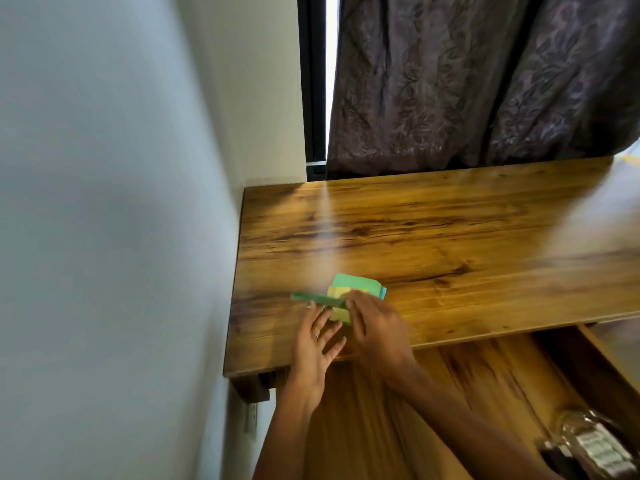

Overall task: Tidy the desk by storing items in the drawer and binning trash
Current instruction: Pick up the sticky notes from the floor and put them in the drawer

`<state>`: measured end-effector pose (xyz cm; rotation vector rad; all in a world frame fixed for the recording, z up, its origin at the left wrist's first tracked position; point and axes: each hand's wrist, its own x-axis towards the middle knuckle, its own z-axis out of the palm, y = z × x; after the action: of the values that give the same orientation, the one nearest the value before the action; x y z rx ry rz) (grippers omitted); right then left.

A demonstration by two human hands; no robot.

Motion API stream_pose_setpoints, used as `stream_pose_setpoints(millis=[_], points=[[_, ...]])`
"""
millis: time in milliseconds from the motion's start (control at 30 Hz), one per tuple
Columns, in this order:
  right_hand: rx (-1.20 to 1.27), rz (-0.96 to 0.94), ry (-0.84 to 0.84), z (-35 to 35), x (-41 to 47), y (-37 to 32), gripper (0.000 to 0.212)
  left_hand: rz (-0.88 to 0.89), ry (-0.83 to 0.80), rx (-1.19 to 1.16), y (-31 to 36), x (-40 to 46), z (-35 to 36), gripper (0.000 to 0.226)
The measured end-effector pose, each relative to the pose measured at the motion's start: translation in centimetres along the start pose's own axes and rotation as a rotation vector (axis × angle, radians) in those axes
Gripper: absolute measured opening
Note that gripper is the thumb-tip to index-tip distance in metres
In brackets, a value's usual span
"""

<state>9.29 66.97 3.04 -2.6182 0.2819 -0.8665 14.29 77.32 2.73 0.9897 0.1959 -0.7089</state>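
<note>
Nearest you, your two forearms reach up from the bottom edge over the open drawer (pixel 450 393), whose wooden floor fills the lower middle. In its near right corner lie a clear glass thing (pixel 575 426) and a silvery blister strip (pixel 602 452), both blurred; you cannot tell more about them.

Your left hand (pixel 313 344) lies over the front part of the desk (pixel 450 237), fingers spread and loose, a ring on one finger. Its fingertips touch the near edge of a dark green strip (pixel 317 298); whether it grips the strip, you cannot tell.

Your right hand (pixel 375 327) sits just beside the left, palm down, fingers bent onto a stack of sticky notes (pixel 356 287). The stack shows green on top, yellow below and a blue edge on the right. The fingers press on its near side, but the blur hides whether they pinch it.

The notes and strip rest on the desk near its left front corner, touching each other. The strip runs leftward from the stack.

Beyond them the wooden top carries a pale streak of light. A white wall (pixel 104 202) runs along the left. At the back hangs a dark patterned curtain (pixel 485 81), with a bright window gap (pixel 331 74) beside it.
</note>
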Motion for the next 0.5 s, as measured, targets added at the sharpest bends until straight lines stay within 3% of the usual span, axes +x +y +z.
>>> stream_pose_setpoints(millis=[100,200,367,500], points=[[0.004,-0.113,-0.081,1.1,-1.9,-1.8,0.027,-0.033,-0.014,-0.101,0.3,-0.1,-0.7,0.035],[0.048,-0.174,-0.173,1.8,-3.2,-2.9,0.023,-0.015,0.085,-0.116,0.2,-0.1,-1.9,0.031],[0.076,-0.002,-0.17,1.4,-2.1,-2.3,0.039,0.069,0.251,-0.053,0.5,0.0,-3.6,0.029],[-0.075,0.109,-0.258,1.4,-0.4,-0.5,0.037,0.16,0.369,0.152,-0.1,0.4,-4.8,0.045]])
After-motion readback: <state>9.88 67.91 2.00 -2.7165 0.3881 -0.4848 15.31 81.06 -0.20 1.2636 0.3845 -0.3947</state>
